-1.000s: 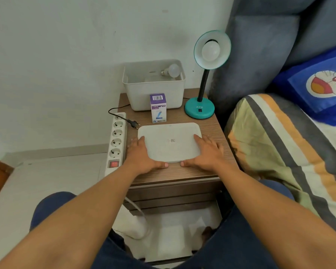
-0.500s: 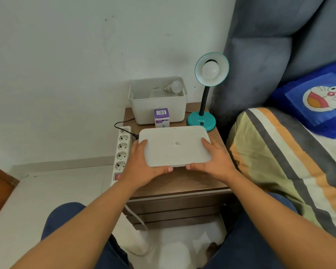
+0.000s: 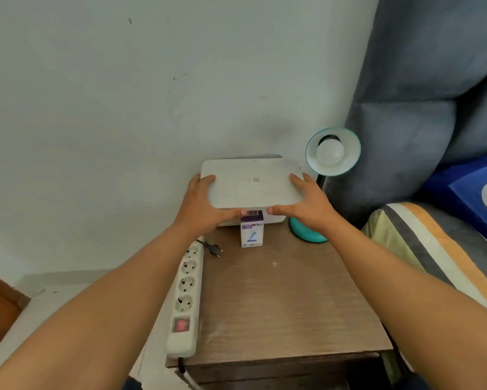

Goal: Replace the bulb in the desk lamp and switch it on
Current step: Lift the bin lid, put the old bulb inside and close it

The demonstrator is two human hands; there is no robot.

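A teal desk lamp (image 3: 332, 152) stands at the back right of the wooden bedside table (image 3: 287, 305), its white bulb (image 3: 330, 151) facing me in the shade. My left hand (image 3: 200, 204) and my right hand (image 3: 304, 204) hold a flat white lid (image 3: 250, 182) by its two sides, over the white bin (image 3: 276, 219) at the back, which it almost hides. A small purple and white bulb box (image 3: 251, 230) stands upright in front of the bin. The lamp's black plug (image 3: 215, 249) lies loose on the table.
A white power strip (image 3: 186, 294) with a red switch lies along the table's left edge. A striped pillow (image 3: 433, 249) and a grey headboard (image 3: 422, 108) are to the right. A white wall rises close behind the table.
Both hands lifted the white lid off the table front and carried it back and up, over the bin. The spare bulb in the bin is now hidden.
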